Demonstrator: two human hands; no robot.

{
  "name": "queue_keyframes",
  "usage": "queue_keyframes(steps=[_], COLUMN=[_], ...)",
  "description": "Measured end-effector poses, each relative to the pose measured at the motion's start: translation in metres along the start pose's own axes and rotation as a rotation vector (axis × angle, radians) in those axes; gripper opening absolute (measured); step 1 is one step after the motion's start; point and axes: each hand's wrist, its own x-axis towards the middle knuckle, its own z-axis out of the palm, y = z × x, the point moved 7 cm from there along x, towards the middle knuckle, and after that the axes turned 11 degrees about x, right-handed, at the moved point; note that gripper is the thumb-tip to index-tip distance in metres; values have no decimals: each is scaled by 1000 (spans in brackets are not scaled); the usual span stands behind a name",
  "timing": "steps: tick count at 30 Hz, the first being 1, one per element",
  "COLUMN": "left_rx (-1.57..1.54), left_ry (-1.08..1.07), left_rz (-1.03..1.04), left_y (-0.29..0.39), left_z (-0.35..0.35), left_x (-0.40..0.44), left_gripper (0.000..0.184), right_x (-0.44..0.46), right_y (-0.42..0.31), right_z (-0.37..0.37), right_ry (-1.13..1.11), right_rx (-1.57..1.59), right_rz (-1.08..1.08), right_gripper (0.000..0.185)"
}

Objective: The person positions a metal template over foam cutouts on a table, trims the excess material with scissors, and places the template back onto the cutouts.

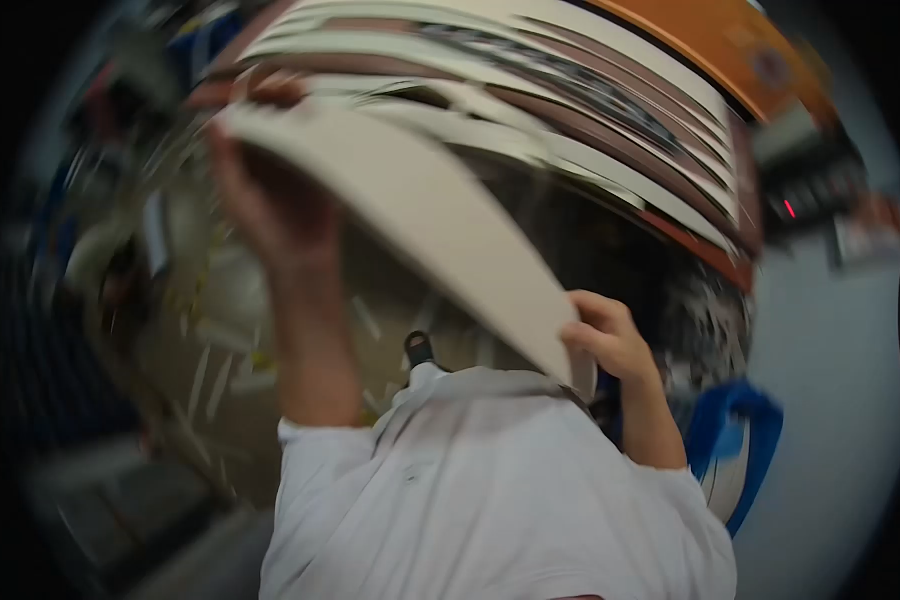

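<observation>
A long cream-coloured panel (pixel 440 210), smooth and flat-looking, slants across the view in front of my body. My left hand (pixel 280 190) grips its far upper end, with fingers over the edge; motion blurs this hand. At the near lower end, my right hand (pixel 610 335) pinches the panel's edge between thumb and fingers. The panel's underside is mostly hidden. Beyond it, a machine bed carries several long pale strips (pixel 530 140) on a brown-red surface (pixel 570 115).
An orange machine cover (pixel 730 50) spans the far right, beside a dark control box with a red display (pixel 790 208). Pale scraps (pixel 210 380) litter the floor at left. Shredded grey waste (pixel 710 320) and a blue container (pixel 745 430) are at right.
</observation>
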Motion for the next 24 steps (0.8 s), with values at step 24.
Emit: queue_keyframes(steps=[24], left_rx=[884], left_ry=[-1353], left_rz=[-422], left_y=[-490], left_z=[351], left_x=[-277], left_gripper=[66], right_x=[-845], right_y=[215], right_z=[-240], right_ry=[2056], right_rx=[-899], right_rz=[1022], right_gripper=[61])
